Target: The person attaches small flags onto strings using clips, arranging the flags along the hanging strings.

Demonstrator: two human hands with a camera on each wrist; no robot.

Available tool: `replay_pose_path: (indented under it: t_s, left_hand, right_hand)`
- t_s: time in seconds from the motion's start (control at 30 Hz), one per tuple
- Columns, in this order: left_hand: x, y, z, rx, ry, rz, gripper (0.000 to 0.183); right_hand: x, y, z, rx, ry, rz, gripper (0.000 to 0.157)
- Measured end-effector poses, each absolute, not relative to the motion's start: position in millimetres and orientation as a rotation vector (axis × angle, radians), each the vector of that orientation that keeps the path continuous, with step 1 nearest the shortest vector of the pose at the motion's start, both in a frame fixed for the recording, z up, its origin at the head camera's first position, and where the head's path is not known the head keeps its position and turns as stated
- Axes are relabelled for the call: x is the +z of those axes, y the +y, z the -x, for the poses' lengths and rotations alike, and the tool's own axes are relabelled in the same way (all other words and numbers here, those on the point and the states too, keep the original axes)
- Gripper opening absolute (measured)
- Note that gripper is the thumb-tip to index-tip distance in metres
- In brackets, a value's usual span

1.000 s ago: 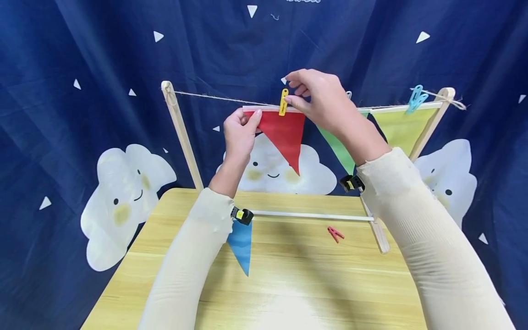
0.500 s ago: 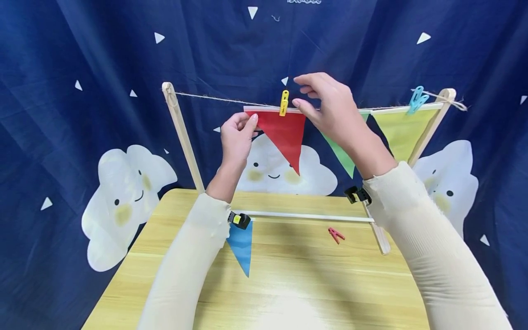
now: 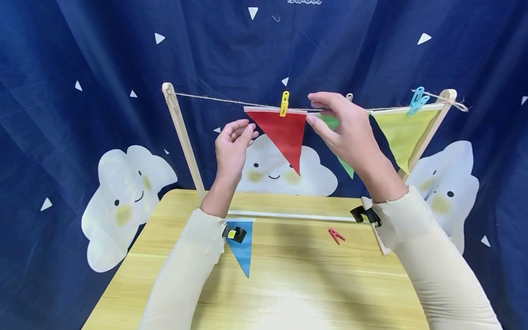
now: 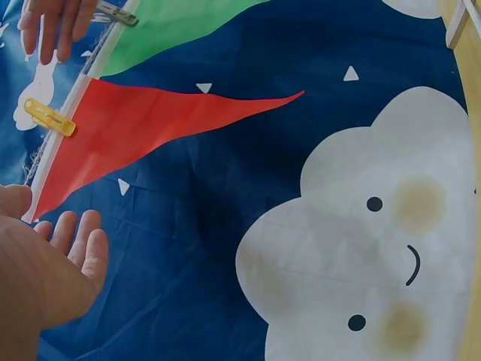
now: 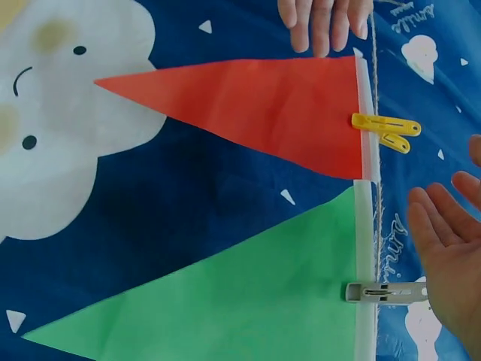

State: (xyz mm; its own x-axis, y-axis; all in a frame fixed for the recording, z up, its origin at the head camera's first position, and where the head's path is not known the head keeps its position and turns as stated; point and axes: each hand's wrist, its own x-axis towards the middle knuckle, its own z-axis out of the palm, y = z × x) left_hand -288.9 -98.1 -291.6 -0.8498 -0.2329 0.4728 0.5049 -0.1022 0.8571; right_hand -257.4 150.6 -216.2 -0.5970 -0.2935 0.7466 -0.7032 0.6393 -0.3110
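Observation:
A red pennant (image 3: 284, 133) hangs from the twine (image 3: 214, 98), clipped at its white top edge by a yellow clothespin (image 3: 284, 104). My left hand (image 3: 233, 149) is just left of the pennant's top corner, fingers relaxed and holding nothing. To the right of the yellow clothespin, my right hand (image 3: 346, 126) is in front of the green pennant (image 5: 248, 293), with thumb and fingers apart and nothing between them. A grey clothespin (image 5: 383, 292) clips the green pennant to the twine. Farther right, a yellow pennant (image 3: 406, 133) hangs by light-blue clothespins (image 3: 418, 101).
Two wooden posts, the left post (image 3: 181, 133) and the right post (image 3: 431, 128), carry the twine. On the wooden table (image 3: 305, 275) lie a blue pennant (image 3: 243, 247) and a red clothespin (image 3: 336, 236). A white rod (image 3: 297, 215) runs between the posts' lower parts. Behind hangs a dark-blue curtain (image 3: 222, 50).
My right hand has drawn away from the yellow clothespin, rightward and down. My left hand has let go of the red pennant's corner and moved slightly left and down. The pennant stays hanging.

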Motion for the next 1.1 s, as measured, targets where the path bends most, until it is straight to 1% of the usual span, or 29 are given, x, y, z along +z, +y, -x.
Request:
replay_pose_path:
  t_s: [0.27, 0.43, 0.6, 1.1]
  left_hand:
    - [-298.0, -103.5, 275.3, -1.994, -1.715, 0.330, 0.035]
    - [-302.7, -106.3, 271.5, -1.992, -1.724, 0.366, 0.035]
    - [-307.3, -108.1, 266.6, -1.974, -1.744, 0.384, 0.032]
    - [-327.7, -112.5, 247.9, -1.842, -1.863, 0.483, 0.034]
  right_hand:
    - [-246.1, 155.2, 253.7, 0.853, -2.064, -0.867, 0.042]
    - [-267.1, 157.2, 251.2, 0.873, -2.025, -0.888, 0.044]
    - [-284.4, 162.3, 248.2, 0.878, -2.022, -0.878, 0.045]
    - [-343.4, 187.5, 234.4, 0.908, -2.086, -0.810, 0.048]
